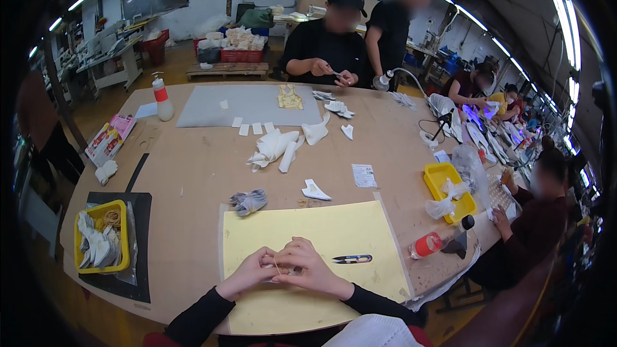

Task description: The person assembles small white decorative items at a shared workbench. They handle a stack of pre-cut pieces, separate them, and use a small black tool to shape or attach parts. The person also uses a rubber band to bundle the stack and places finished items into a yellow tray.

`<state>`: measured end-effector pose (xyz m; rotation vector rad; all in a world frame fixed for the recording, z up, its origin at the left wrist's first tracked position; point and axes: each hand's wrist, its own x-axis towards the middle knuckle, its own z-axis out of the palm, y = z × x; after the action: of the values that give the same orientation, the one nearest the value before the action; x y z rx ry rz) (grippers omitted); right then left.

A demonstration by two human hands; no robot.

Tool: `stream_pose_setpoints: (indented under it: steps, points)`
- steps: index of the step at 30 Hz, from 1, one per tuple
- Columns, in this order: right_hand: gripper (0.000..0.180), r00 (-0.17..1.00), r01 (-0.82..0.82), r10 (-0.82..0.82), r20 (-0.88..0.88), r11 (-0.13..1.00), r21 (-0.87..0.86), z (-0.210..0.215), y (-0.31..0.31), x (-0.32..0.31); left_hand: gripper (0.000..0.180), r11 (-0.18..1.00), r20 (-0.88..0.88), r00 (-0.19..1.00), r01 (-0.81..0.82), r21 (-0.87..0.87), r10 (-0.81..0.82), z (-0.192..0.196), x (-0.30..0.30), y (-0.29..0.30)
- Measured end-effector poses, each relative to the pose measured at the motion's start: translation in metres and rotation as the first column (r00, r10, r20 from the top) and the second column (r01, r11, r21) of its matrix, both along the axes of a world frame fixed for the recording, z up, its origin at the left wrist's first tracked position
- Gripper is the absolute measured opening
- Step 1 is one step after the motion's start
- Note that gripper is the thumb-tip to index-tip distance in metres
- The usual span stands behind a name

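Observation:
Over the yellow sheet (373,231) my two hands meet close together, fingers bent inward. My left hand (254,267) is closed around a small pale bundle (290,272), mostly hidden by the fingers. A thin yellow rubber band (276,263) stretches between the hands, and my right hand (312,268) pinches at it. To the right of my right hand lies a pair of dark thread snips (353,259). Beyond the hands, at the sheet's far edge, sit a grey bundle of cut pieces (249,202) and a white cut piece (315,189).
A yellow basket (125,263) of white pieces and rubber bands stands left. At right are another yellow basket (474,207) and a red-labelled bottle (425,245). White fabric pieces (273,146) lie mid-table. A co-worker (331,45) works across; another person (536,209) sits right.

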<state>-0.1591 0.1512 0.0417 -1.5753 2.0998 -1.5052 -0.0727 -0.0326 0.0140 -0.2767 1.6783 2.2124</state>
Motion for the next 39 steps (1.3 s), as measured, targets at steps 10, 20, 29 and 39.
stream_pose_setpoints:
  steps: [10, 20, 29, 39]
  points:
    - [0.018, 0.899, -0.100, 0.025, 0.436, 0.984, 0.150, 0.003, 0.004, 0.002, 0.043, 0.763, 0.070, 0.909, -0.386, 0.518, 0.412, 0.003, -0.008, -0.013]
    - [0.023, -0.047, 0.304, 0.390, 0.919, 0.883, -0.359, 0.020, 0.039, -0.046, 0.053, 0.288, 0.131, 0.931, -0.235, 0.928, 0.340, 0.012, -0.007, -0.031]
    - [0.088, 0.137, 0.425, 0.293, 0.946, 0.846, -0.323, 0.010, 0.022, -0.041, 0.054, 0.744, -0.063, 0.993, -0.031, 0.668, 0.098, 0.018, -0.001, -0.002]
    - [0.103, 0.330, -0.009, 0.231, 0.916, 0.970, -0.241, 0.015, 0.002, -0.014, 0.050, 0.932, 0.123, 0.980, 0.105, 0.348, -0.156, 0.029, -0.002, -0.013]
